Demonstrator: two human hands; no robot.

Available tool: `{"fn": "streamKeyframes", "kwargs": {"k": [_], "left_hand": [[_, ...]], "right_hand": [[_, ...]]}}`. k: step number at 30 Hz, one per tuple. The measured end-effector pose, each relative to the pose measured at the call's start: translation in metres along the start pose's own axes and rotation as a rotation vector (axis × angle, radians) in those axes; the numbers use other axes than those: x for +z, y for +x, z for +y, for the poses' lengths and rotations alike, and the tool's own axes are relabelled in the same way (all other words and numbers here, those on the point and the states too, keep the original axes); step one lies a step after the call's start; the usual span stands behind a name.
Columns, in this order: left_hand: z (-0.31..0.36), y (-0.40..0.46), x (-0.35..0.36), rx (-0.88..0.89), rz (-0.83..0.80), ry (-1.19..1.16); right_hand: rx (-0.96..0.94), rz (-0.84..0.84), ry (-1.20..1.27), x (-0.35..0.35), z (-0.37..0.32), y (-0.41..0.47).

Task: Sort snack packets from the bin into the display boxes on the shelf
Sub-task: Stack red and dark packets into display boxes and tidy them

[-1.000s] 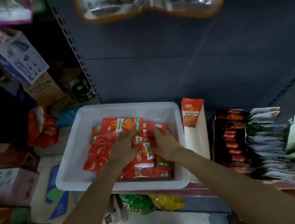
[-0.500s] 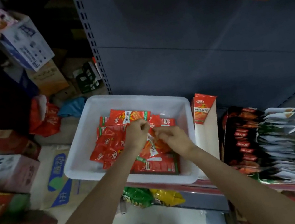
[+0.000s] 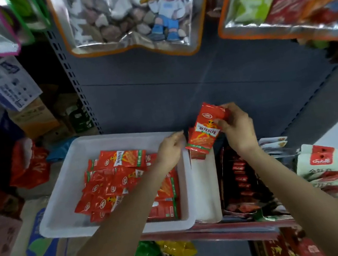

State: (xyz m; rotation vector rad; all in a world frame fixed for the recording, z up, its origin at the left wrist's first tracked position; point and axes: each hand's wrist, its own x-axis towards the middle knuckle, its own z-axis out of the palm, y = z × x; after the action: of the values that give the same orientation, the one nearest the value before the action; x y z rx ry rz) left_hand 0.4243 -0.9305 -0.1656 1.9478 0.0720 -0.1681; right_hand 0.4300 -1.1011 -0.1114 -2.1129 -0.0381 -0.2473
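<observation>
A white plastic bin (image 3: 64, 203) on the shelf holds several red snack packets (image 3: 105, 183). To its right stands a narrow white display box (image 3: 205, 188) with a red header. My right hand (image 3: 237, 129) grips a red snack packet (image 3: 204, 133), held upright just above the back end of that box. My left hand (image 3: 170, 147) hovers at the bin's right rim beside the box, fingers curled; whether it pinches anything is unclear.
A dark display box of red packets (image 3: 241, 178) and white-and-red packs (image 3: 321, 160) fill the shelf to the right. Large clear bags (image 3: 127, 16) hang overhead against the grey back panel. Cardboard boxes (image 3: 11, 85) pile up at the left. Green and yellow packets (image 3: 164, 251) lie below the shelf.
Both hands have risen out of the bin. My right hand has carried a red packet to the right, over the white display box; my left hand has moved to the bin's right rim.
</observation>
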Motion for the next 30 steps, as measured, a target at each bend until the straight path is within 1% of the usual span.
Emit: {"fn": "streamKeyframes", "kwargs": {"k": [3,7,11,13,16,17,19,20,22,24,26,27,30], "left_hand": [[0.002,0.008,0.010,-0.053,-0.071,0.037],[0.009,0.011,0.016,-0.064,-0.122,0.015],[0.011,0.011,0.021,-0.042,-0.149,0.003],[0.009,0.013,0.023,-0.045,-0.132,0.013],[0.010,0.014,0.021,-0.043,-0.092,-0.009],[0.009,0.013,0.019,-0.044,-0.078,-0.022],[0.004,0.007,0.011,-0.043,-0.018,-0.016],[0.000,0.001,0.007,-0.034,0.024,0.005],[-0.016,-0.011,-0.005,-0.006,0.105,0.062],[-0.036,-0.022,-0.021,0.007,0.164,0.167],[-0.061,-0.031,-0.041,-0.024,0.174,0.300],[-0.072,-0.034,-0.051,-0.047,0.172,0.363],[-0.099,-0.047,-0.080,-0.103,0.139,0.531]], "right_hand": [[-0.069,-0.026,-0.190,0.000,0.009,0.007],[-0.119,-0.033,-0.243,-0.002,0.009,0.017],[-0.127,-0.150,-0.355,0.001,0.014,0.017],[-0.157,-0.224,-0.486,0.011,0.021,0.013],[-0.091,-0.330,-0.718,0.028,0.027,0.009],[-0.095,-0.342,-0.800,0.033,0.027,0.009],[-0.150,-0.307,-0.915,0.040,0.025,0.008],[-0.192,-0.279,-0.928,0.043,0.022,0.005],[-0.285,-0.247,-0.838,0.051,0.017,-0.003],[-0.311,-0.320,-0.653,0.065,0.008,-0.018],[-0.250,-0.445,-0.478,0.088,0.000,-0.034],[-0.201,-0.500,-0.430,0.101,-0.002,-0.040],[-0.034,-0.703,-0.429,0.142,0.000,-0.054]]}}
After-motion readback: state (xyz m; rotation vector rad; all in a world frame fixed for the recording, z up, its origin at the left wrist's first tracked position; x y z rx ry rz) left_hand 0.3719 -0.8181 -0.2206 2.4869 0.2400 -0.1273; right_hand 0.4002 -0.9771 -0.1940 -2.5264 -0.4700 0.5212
